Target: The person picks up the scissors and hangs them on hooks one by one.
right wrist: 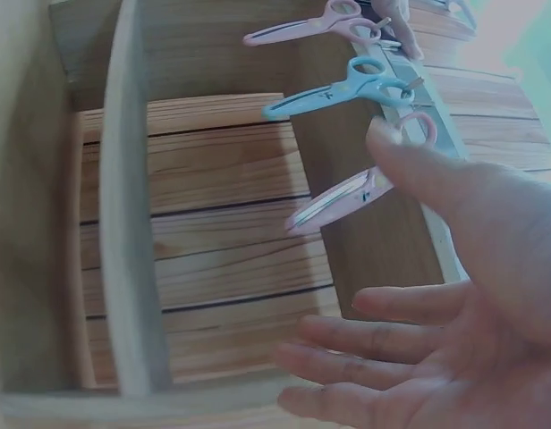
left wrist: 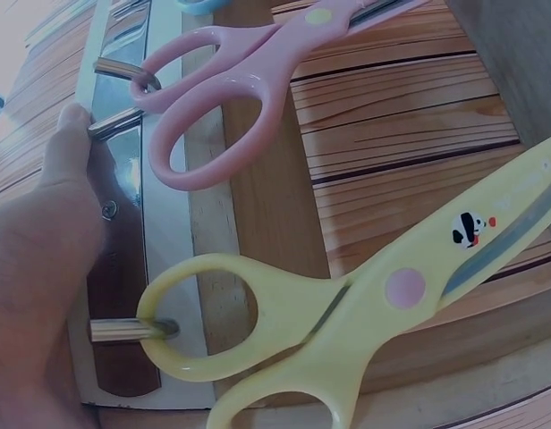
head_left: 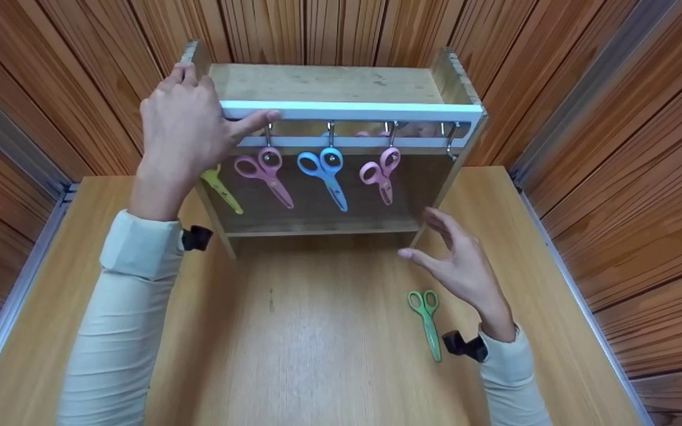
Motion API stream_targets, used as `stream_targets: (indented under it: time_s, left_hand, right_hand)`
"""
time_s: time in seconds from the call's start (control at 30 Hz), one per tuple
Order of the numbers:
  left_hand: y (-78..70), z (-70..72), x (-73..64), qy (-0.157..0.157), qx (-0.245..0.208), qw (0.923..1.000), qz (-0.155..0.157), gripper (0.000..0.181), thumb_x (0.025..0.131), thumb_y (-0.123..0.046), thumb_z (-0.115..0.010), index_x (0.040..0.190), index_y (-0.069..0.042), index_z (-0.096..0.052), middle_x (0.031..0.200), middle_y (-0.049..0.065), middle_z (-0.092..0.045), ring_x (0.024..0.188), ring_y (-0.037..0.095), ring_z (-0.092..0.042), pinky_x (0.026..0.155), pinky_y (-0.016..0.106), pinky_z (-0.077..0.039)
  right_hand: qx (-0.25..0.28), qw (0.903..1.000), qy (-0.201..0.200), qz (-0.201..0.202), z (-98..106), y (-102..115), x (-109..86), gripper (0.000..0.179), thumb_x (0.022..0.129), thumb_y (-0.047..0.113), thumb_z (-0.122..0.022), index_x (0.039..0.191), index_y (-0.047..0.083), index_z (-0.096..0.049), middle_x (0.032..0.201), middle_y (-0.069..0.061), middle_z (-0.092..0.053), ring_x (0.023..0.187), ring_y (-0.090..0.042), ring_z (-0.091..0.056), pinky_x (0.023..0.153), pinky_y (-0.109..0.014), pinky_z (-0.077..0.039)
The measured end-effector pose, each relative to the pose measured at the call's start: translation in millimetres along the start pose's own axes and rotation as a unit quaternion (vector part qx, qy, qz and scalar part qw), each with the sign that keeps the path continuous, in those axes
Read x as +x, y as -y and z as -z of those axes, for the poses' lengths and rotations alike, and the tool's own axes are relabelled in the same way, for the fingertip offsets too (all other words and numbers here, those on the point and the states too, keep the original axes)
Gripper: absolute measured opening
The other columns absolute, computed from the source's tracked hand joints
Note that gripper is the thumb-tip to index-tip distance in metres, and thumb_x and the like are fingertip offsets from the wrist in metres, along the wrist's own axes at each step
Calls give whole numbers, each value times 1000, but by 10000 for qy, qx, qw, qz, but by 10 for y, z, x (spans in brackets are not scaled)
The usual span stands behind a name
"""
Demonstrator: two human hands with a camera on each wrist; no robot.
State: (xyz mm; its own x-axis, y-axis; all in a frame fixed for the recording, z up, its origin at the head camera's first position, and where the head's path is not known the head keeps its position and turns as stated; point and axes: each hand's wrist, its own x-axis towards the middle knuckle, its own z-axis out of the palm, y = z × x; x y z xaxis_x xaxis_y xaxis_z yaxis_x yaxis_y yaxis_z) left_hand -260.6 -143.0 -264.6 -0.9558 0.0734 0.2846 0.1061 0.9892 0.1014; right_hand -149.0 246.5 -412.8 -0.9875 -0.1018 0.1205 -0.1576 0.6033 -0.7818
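My left hand point(head_left: 184, 121) grips the upper left corner of a wooden rack point(head_left: 323, 83), its thumb lying across the white hook rail point(head_left: 353, 110). From the rail's hooks hang yellow scissors point(left wrist: 383, 304), purple-pink scissors point(head_left: 267, 174), blue scissors point(head_left: 324, 171) and pink scissors point(head_left: 381, 171). The rightmost visible hook point(head_left: 451, 142) carries nothing. My right hand point(head_left: 462, 266) is held in the air by the rack's lower right side, holding nothing; its spread fingers show in the right wrist view. Green scissors point(head_left: 427, 322) lie on the table just below that hand.
The rack stands at the back of a wooden table point(head_left: 293, 355). Wood-plank walls point(head_left: 643, 177) rise behind and at both sides, with metal strips point(head_left: 584, 313) along the table's sides. A black wrist camera point(head_left: 462, 344) sits at the right cuff.
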Motion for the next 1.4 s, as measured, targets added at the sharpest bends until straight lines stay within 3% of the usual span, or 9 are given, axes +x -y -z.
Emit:
stream_targets:
  time_s: [0.37, 0.57, 0.77, 0.9, 1.0, 1.13, 1.2, 1.27, 1.4]
  left_hand:
    - [-15, -35, -14, 86, 3, 9999, -52, 133, 82, -101, -22, 150, 11, -47, 163, 36, -36, 148, 55, -42, 102, 64, -54]
    - [-38, -37, 0, 51, -25, 9999, -129, 130, 82, -100, -23, 141, 10, -56, 161, 36, -40, 148, 53, -44, 92, 60, -59]
    - [-38, -33, 7, 43, -77, 9999, -113, 129, 83, -100, -25, 146, 10, -52, 161, 35, -40, 150, 52, -41, 100, 62, -56]
    - [-29, -28, 12, 76, -97, 9999, -90, 131, 83, -100, -24, 154, 10, -42, 164, 35, -35, 154, 51, -35, 113, 65, -48]
    - [-21, -25, 12, 50, -107, 9999, -98, 131, 83, -100, -25, 151, 10, -47, 163, 35, -36, 155, 50, -34, 111, 66, -48]
    - [-9, -15, 7, -38, -145, 9998, -106, 127, 82, -100, -27, 135, 10, -61, 159, 35, -43, 154, 49, -37, 100, 65, -55]
    - [-3, -9, 6, -60, -146, 9998, -113, 125, 82, -100, -27, 130, 10, -63, 159, 35, -43, 153, 50, -38, 97, 64, -57]
    - [2, -5, 6, -66, -144, 9998, -121, 125, 83, -100, -27, 128, 10, -64, 159, 35, -43, 153, 49, -38, 98, 64, -57]
    - [9, -5, 2, -77, -148, 9998, -107, 126, 83, -100, -27, 129, 11, -63, 160, 35, -42, 152, 50, -39, 102, 65, -54]
  right_hand:
    - [-513, 9982, 149, -255, -116, -455, -272, 101, 85, 48, -86, 161, 6, -36, 164, -20, -46, 152, -41, -46, 121, -63, -40]
    - [-707, 9946, 335, -682, -221, -678, -377, 104, 86, 50, -85, 162, 1, -33, 165, -24, -43, 152, -45, -43, 122, -62, -38]
    - [-1018, 9858, 718, -1125, -342, -877, -441, 114, 85, 61, -81, 163, -3, -28, 167, -28, -36, 152, -47, -42, 122, -61, -37]
    - [-1255, 9836, 731, -1073, -417, -985, -492, 115, 83, 59, -83, 161, -8, -29, 159, -30, -47, 110, -34, -65, 98, -42, -59]
    - [-1284, 9835, 738, -1036, -472, -1057, -526, 114, 83, 55, -85, 159, -11, -32, 126, -27, -66, 74, -17, -51, 63, -26, -45]
    - [-1436, 9827, 693, -943, -561, -1154, -548, 109, 85, 50, -85, 156, -14, -34, 121, -25, -64, 77, -16, -50, 64, -28, -46]
    - [-1643, 9798, 728, -872, -605, -1189, -557, 107, 87, 48, -84, 156, -15, -33, 141, -31, -57, 96, -27, -59, 85, -38, -55]
    - [-1836, 9749, 895, -889, -634, -1196, -575, 105, 91, 46, -81, 157, -16, -28, 158, -37, -41, 127, -45, -58, 109, -55, -51]
    - [-2195, 9641, 1196, -894, -672, -1150, -608, 90, 102, 35, -70, 157, -19, -23, 166, -41, -19, 158, -55, -17, 125, -72, -23]
